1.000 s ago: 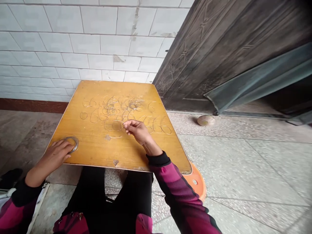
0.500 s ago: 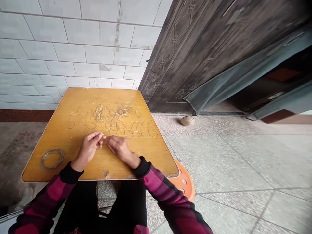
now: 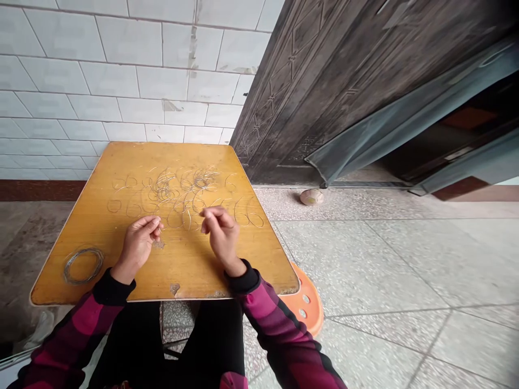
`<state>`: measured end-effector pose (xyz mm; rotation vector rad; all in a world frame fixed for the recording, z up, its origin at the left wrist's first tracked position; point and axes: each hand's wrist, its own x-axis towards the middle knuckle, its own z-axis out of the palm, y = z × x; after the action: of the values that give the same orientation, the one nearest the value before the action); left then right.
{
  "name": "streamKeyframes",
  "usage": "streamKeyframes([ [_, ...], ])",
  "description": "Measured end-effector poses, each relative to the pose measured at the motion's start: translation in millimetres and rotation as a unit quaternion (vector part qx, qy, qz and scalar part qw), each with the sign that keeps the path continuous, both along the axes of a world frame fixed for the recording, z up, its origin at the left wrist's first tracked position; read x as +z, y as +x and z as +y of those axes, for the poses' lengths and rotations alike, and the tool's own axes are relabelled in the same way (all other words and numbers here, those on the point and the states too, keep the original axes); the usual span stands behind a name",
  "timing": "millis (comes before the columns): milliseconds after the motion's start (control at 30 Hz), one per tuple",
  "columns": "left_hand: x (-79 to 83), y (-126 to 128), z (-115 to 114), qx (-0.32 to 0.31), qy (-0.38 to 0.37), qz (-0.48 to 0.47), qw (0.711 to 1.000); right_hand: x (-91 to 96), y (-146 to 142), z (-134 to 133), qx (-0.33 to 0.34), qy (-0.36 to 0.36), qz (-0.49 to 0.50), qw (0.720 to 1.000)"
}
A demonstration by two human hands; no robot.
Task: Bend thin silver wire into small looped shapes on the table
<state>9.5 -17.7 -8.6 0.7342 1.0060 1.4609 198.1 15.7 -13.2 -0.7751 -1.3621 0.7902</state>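
Observation:
Over the front left part of the wooden table [image 3: 194, 270], my left hand [image 3: 137, 246] is closed in a pinch, thumb against forefinger. A short thin wire seems to stick out at its fingertips, mostly hidden. My right hand [image 3: 223, 235] is raised to the right of it, with fingers bent in toward the thumb. What the right fingers hold, if anything, is too fine to make out. Just beyond both hands lie rows of wires bent into loops with tails [image 3: 255, 220], and tangled heaps of them [image 3: 164, 186]. A coil of grey wire [image 3: 84, 266] rests at the table's left.
A white tiled wall [image 3: 133, 81] stands behind the table and a dark carved door [image 3: 292, 108] to the right. An orange stool [image 3: 310, 308] is partly under the table's right corner. A pale round object [image 3: 311, 197] lies on the floor by the doorway.
My hands have come apart from being fingertip to fingertip. The right hand has moved right and turned upward; the left has shifted slightly left. The view has tilted a little.

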Motion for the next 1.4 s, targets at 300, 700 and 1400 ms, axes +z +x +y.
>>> streamKeyframes([
  [300, -1.1, 1.4, -2.8, -0.073, -0.050, -0.032, 0.996, -9.8, 3.1, 28.4, 0.335, -0.320, 0.210, 0.861],
  [700, -7.1, 18.6, -14.7, -0.183, -0.089, -0.022, 0.979, -14.4, -23.7, 8.7, 0.312, -0.264, 0.109, 0.906],
  [1400, -3.8, 21.0, -21.1, -0.182, -0.088, 0.006, 0.979, 5.0, 16.1, 34.2, 0.285, -0.310, 0.288, 0.860],
])
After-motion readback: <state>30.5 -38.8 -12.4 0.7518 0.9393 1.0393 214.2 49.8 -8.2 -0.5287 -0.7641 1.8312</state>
